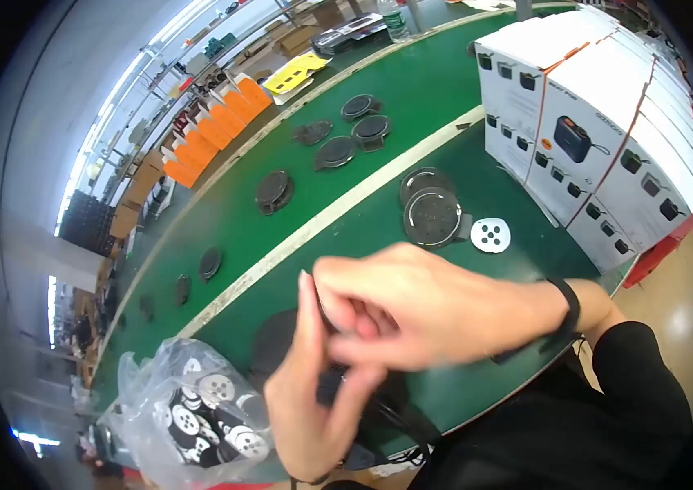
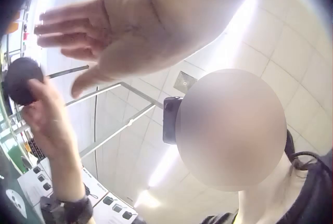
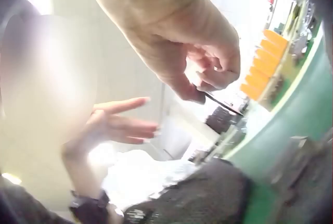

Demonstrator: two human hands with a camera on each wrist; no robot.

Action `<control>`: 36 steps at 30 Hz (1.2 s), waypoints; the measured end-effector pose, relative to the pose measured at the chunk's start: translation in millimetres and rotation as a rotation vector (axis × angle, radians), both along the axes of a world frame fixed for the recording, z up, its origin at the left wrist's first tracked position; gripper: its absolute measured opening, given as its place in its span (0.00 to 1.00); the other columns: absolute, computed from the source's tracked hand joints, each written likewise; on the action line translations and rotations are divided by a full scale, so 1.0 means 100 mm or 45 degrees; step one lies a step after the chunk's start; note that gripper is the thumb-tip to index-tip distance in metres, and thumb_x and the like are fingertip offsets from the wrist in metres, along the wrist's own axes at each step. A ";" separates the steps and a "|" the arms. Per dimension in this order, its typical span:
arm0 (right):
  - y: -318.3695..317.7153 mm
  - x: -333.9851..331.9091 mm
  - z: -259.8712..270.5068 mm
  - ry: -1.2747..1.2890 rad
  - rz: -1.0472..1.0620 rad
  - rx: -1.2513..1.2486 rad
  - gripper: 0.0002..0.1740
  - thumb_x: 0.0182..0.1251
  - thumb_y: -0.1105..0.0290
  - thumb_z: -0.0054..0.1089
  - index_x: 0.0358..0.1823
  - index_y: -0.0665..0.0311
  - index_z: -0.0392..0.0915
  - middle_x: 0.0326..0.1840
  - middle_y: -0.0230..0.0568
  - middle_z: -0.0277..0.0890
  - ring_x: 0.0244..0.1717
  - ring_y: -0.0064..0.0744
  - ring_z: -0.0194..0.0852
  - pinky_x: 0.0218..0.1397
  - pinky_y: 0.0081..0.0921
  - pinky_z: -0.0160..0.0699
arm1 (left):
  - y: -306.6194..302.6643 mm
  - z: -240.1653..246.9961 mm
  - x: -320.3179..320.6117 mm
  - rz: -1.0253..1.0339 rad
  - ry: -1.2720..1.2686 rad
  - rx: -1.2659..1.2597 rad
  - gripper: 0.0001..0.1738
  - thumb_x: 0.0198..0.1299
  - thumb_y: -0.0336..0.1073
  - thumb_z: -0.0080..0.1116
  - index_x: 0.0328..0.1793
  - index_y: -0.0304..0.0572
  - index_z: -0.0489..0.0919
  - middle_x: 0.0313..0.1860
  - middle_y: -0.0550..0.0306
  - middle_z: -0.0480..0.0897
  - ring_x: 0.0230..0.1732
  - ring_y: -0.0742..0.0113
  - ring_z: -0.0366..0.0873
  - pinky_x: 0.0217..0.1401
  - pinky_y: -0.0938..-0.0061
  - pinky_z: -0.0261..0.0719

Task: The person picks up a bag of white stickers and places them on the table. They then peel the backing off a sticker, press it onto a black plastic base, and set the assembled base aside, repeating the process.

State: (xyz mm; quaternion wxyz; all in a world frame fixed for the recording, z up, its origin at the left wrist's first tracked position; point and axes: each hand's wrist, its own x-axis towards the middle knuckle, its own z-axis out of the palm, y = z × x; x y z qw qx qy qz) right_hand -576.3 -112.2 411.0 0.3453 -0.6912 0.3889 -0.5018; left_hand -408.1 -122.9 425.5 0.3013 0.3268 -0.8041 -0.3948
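One dark disc (image 2: 22, 81) was pinched in the right hand (image 1: 416, 310) above the tabletop (image 1: 543, 245), near the left hand (image 1: 310, 404), whose fingers (image 2: 73, 27) were straight (whether those touched it, I couldn't tell). A bag (image 1: 136, 402) of white plates (image 1: 186, 420) sat close; farther out, a loose plate (image 1: 490, 235), two discs (image 1: 432, 216) and boxes (image 1: 587, 147); past the pale strip (image 1: 338, 215), more discs (image 1: 335, 153).

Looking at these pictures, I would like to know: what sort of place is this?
Probably a factory assembly or packing area: a long green worktable with similar round black parts spread along it, stacked printed product boxes, and a clear plastic bag of white pieces.
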 end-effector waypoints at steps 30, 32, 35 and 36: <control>0.30 -0.01 0.04 -0.196 -0.111 -0.260 0.02 0.60 0.75 0.54 0.32 0.59 0.70 0.26 0.31 0.69 0.23 0.36 0.66 0.26 0.25 0.65 | -0.02 -0.40 0.00 -0.335 0.561 -0.357 0.26 0.63 0.31 0.42 0.58 0.10 0.60 0.47 0.21 0.73 0.45 0.48 0.78 0.51 0.65 0.73; 0.31 -0.02 0.07 -0.181 -0.075 -0.198 0.02 0.60 0.75 0.54 0.32 0.60 0.70 0.27 0.32 0.70 0.24 0.37 0.67 0.28 0.24 0.66 | -0.01 -0.40 0.00 -0.352 0.563 -0.367 0.25 0.63 0.31 0.42 0.58 0.10 0.60 0.47 0.21 0.73 0.45 0.48 0.78 0.51 0.64 0.73; 0.32 -0.01 0.05 -0.223 -0.047 -0.212 0.02 0.60 0.75 0.53 0.32 0.61 0.70 0.27 0.32 0.70 0.24 0.37 0.67 0.30 0.25 0.65 | -0.01 -0.41 0.01 -0.375 0.564 -0.380 0.25 0.62 0.31 0.42 0.58 0.10 0.60 0.47 0.21 0.73 0.45 0.48 0.78 0.51 0.64 0.73; 0.32 0.00 0.03 -0.249 -0.042 -0.234 0.02 0.60 0.75 0.53 0.32 0.61 0.70 0.27 0.33 0.69 0.24 0.37 0.66 0.30 0.26 0.64 | -0.01 -0.41 0.01 -0.381 0.566 -0.385 0.25 0.62 0.31 0.42 0.58 0.09 0.60 0.47 0.21 0.73 0.45 0.48 0.78 0.51 0.64 0.73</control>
